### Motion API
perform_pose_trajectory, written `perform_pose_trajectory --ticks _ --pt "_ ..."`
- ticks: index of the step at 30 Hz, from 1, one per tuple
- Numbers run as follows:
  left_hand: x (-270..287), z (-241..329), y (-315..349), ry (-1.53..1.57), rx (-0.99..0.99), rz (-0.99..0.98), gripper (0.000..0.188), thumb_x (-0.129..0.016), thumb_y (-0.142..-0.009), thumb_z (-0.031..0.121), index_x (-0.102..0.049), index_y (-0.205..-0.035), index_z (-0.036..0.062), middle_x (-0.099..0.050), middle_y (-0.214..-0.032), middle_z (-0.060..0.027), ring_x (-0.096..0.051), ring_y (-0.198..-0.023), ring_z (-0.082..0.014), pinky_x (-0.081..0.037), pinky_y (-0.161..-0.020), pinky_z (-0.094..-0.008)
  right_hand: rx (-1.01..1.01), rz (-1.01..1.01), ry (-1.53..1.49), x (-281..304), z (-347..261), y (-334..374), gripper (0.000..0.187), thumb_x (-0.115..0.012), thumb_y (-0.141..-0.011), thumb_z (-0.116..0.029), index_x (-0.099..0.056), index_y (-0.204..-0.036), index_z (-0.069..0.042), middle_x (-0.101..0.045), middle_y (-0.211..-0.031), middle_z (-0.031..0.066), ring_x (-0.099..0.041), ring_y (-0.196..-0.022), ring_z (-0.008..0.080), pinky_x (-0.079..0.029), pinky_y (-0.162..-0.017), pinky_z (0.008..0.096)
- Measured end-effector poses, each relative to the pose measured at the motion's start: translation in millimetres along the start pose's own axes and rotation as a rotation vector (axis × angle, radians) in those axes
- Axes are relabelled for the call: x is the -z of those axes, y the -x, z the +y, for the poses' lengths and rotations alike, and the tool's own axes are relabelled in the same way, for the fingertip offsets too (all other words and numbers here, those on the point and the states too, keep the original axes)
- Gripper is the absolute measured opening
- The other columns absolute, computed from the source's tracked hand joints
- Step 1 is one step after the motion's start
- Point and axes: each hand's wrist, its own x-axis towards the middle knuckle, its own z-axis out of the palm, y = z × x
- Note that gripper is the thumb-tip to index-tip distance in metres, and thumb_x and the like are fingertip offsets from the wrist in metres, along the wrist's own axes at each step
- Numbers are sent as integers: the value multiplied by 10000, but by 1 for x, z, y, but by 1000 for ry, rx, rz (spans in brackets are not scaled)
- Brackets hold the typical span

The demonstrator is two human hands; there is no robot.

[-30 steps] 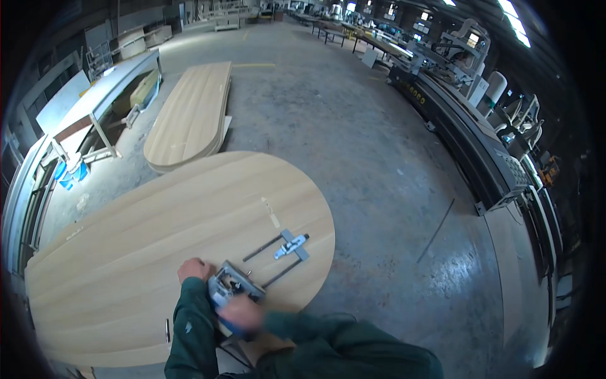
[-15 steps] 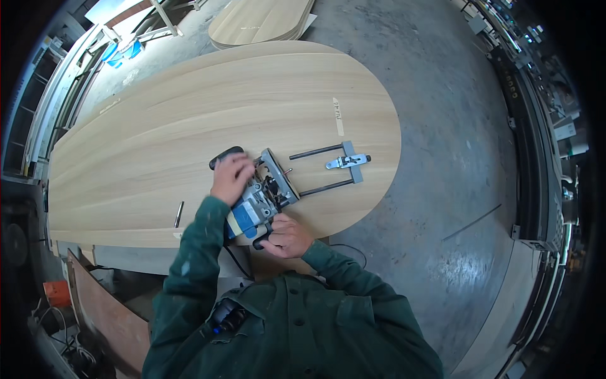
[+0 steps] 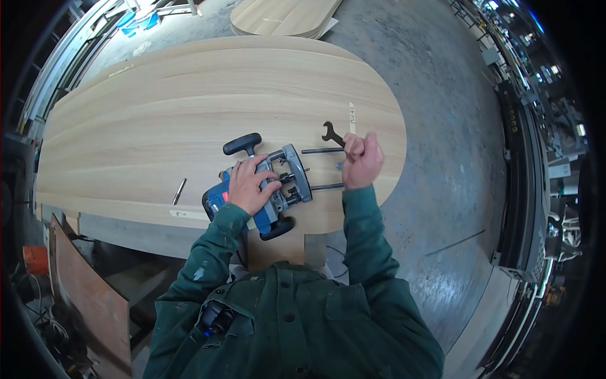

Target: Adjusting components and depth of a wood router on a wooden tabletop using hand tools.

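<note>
A blue and grey plunge router (image 3: pixel 218 194) lies on its side on a large wood-grain panel with a rounded end. Across its body rests my left hand (image 3: pixel 250 184), fingers and thumb holding it near the collet. My right hand (image 3: pixel 363 161) is a closed fist above the router's edge guide, gripping a dark open-end wrench (image 3: pixel 329 132) whose jaw sticks out to the left. The guide's two rods (image 3: pixel 320 151) lie right of the router base; my right hand hides most of its crosspiece. A small bit shows at the base.
The wood panel (image 3: pixel 158 114) bears tape strips and a thin metal rod (image 3: pixel 179 191). More rounded panels (image 3: pixel 284 16) are stacked beyond it. A long black machine (image 3: pixel 527 177) stands at the right. An orange box (image 3: pixel 35 259) and brownish board (image 3: pixel 88 290) are at lower left.
My left hand has shifted from the far handle to the router's body, and the router has turned. My right hand has left the near handle, moved right and now holds a wrench.
</note>
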Motion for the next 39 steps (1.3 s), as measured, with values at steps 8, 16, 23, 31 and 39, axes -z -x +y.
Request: perform_pose_trajectory --ticks 8,16,23,31,39 --pt "-5 7 1 23 167 -62 622 -744 -780 433 -538 -1302 166 -404 -1437 -110 -371 -1341 -341 -149 -1171 -556 -419 280 128 63 81 24 477 -527 -1012 -287 -509 -624 -9 -475 -592 61 -477 -572 173 -453 -669 312" --pt "-5 4 0 -58 188 -132 664 -719 -799 448 -494 -1374 204 -383 -1471 -119 -317 -1393 -352 -132 -1156 -594 -741 -659 708 47 78 29 196 -625 -950 -224 -693 -958 -41 -627 -688 30 -535 -504 73 -414 -464 225" --pt "-7 6 0 -70 226 -140 679 -755 -780 410 -487 -1379 232 -382 -1458 -85 -307 -1404 -337 -141 -1150 -629 -1382 -884 688 23 96 0 345 -654 -928 -367 -675 -810 -43 -613 -568 29 -419 -353 80 -270 -339 254" --pt "-8 7 2 -71 214 -115 688 -759 -773 408 -482 -1378 231 -392 -1443 -83 -326 -1383 -324 -158 -1145 -631 -1430 -735 569 19 98 9 244 -721 -901 -254 -695 -958 -18 -726 -804 128 -679 -608 135 -530 -497 216" --pt "-8 11 -3 -67 215 -142 677 -755 -781 391 -480 -1379 234 -389 -1445 -83 -323 -1385 -324 -156 -1145 -630 -1537 -741 499 27 106 4 260 -703 -913 -238 -673 -1025 -5 -726 -838 151 -692 -668 163 -559 -561 256"
